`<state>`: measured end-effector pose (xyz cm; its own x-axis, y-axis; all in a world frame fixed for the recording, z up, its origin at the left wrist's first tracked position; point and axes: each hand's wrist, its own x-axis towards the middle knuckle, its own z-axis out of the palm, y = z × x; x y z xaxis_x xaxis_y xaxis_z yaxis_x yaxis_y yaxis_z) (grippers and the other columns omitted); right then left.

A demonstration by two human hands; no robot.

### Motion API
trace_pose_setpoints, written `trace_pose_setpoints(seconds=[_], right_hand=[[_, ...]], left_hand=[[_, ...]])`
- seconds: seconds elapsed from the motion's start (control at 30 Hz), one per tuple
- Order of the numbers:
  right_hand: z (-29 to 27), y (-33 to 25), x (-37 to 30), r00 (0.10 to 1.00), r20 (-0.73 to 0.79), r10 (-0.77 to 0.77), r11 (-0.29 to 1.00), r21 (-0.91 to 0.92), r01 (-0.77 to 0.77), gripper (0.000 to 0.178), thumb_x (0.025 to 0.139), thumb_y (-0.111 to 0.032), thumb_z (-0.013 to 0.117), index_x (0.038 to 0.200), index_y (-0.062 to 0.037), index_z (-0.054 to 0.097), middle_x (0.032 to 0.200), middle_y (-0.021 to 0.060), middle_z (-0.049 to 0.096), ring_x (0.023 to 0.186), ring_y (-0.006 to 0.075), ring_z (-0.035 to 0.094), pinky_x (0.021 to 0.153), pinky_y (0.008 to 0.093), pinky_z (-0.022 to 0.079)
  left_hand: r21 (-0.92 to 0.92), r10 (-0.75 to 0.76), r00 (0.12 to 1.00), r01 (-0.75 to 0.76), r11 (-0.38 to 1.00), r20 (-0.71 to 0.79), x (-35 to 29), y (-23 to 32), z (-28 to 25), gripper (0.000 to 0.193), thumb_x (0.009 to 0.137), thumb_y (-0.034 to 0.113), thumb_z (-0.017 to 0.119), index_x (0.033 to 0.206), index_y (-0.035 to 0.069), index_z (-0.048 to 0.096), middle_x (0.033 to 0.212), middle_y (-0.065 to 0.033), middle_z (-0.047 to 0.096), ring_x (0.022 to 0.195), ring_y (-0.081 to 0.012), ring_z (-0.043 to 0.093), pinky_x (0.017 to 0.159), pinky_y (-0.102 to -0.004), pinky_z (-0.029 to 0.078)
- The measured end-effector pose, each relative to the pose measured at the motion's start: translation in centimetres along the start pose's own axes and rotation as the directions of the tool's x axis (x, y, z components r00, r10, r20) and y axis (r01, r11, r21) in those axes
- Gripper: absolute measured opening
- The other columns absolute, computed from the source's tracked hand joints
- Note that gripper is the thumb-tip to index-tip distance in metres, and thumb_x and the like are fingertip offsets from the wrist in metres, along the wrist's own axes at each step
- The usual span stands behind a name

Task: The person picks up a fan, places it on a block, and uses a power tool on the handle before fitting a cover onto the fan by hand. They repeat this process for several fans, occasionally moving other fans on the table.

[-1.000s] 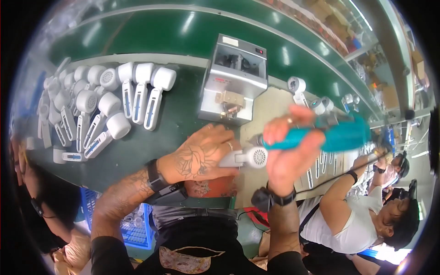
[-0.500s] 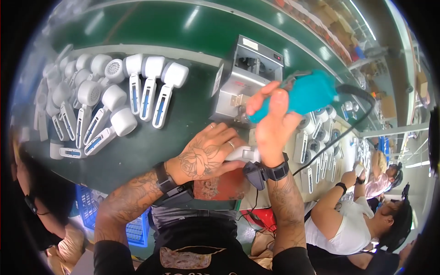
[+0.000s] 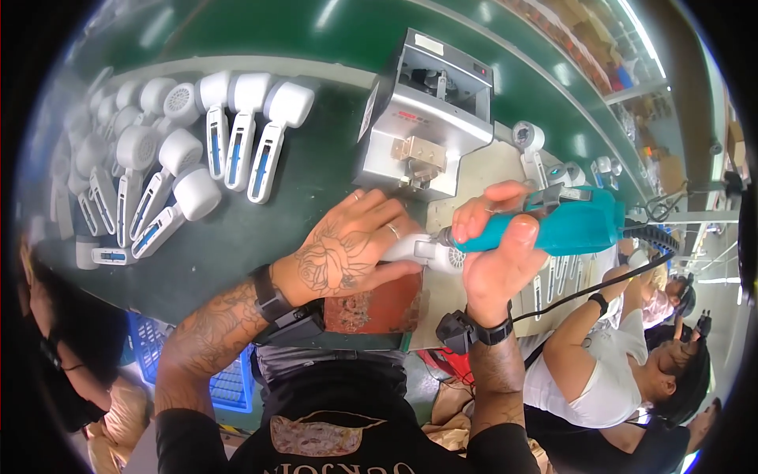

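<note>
My left hand [image 3: 347, 246] lies over a white handheld fan [image 3: 404, 250], its fingers and thumb closed about the handle. The fan's slotted round head shows partly, beyond the joint with the handle. In my right hand [image 3: 505, 257] is a teal electric screwdriver [image 3: 564, 223], held nearly level and wrapped by fingers and thumb. Its tip points left and meets the fan near the joint; the exact contact point is too small to make out. Below the fan lies a worn reddish pad [image 3: 371, 310].
A silver screw feeder [image 3: 426, 118] stands just beyond my hands. Several white fans [image 3: 268, 142] with blue strips in their handles cover the left of the green table [image 3: 316, 170]. More stand at right, near the black cable [image 3: 568, 310]. A co-worker [image 3: 588, 383] sits at right.
The screwdriver has come down and levelled, its tip now at the fan. The view has shifted slightly, while my left hand keeps its hold.
</note>
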<state>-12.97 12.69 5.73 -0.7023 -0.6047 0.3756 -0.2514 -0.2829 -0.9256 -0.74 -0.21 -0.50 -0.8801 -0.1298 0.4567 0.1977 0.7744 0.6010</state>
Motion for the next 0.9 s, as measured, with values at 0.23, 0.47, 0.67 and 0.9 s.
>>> trace_pose_setpoints(seconds=[0.23, 0.47, 0.67, 0.9], right_hand=[[0.0, 1.1, -0.2, 0.999, 0.041, -0.018, 0.997, 0.074, 0.015, 0.049, 0.094, -0.047, 0.063, 0.096, -0.0010, 0.049, 0.069, 0.0082, 0.050, 0.057, 0.0191, 0.051, 0.053, 0.0338, 0.044], [-0.1, 1.5, 0.2, 0.997, 0.075, -0.012, 0.996, 0.086, 0.005, 0.043, 0.097, -0.043, 0.061, 0.093, -0.0026, 0.047, 0.068, 0.0079, 0.050, 0.057, 0.0198, 0.051, 0.053, 0.0347, 0.044], [1.0, -0.4, 1.4, 0.998, -0.036, 0.058, 0.996, -0.068, -0.060, 0.044, 0.101, -0.044, 0.053, 0.102, 0.0007, 0.051, 0.069, 0.0079, 0.053, 0.061, 0.0190, 0.054, 0.057, 0.0335, 0.045], [4.4, 1.8, 5.2, 0.985, -0.065, -0.161, 0.985, 0.047, 0.164, 0.031, 0.104, -0.030, 0.048, 0.103, 0.0007, 0.052, 0.072, 0.0068, 0.055, 0.062, 0.0176, 0.055, 0.058, 0.0321, 0.048]], left_hand=[[0.023, -0.022, 0.999, 0.021, 1.000, 0.043, 0.3, 0.1, 0.1, 0.039, 0.075, 0.031, 0.081, 0.104, 0.009, 0.067, 0.102, -0.0047, 0.061, 0.090, -0.0257, 0.056, 0.081, -0.0399, 0.046], [0.064, 0.000, 0.998, -0.004, 0.998, 0.056, 0.4, 0.0, -0.2, 0.039, 0.077, 0.031, 0.079, 0.106, 0.008, 0.065, 0.103, -0.0053, 0.060, 0.090, -0.0262, 0.054, 0.080, -0.0397, 0.046], [0.029, 0.028, 0.999, -0.028, 0.999, 0.017, 0.1, 0.1, -0.2, 0.035, 0.079, 0.030, 0.077, 0.105, 0.008, 0.065, 0.099, -0.0057, 0.060, 0.088, -0.0260, 0.055, 0.079, -0.0385, 0.046], [0.049, 0.042, 0.999, -0.044, 0.998, 0.028, -0.2, 0.2, -0.7, 0.028, 0.086, 0.026, 0.064, 0.105, 0.006, 0.063, 0.099, -0.0088, 0.055, 0.093, -0.0273, 0.052, 0.082, -0.0395, 0.044]])
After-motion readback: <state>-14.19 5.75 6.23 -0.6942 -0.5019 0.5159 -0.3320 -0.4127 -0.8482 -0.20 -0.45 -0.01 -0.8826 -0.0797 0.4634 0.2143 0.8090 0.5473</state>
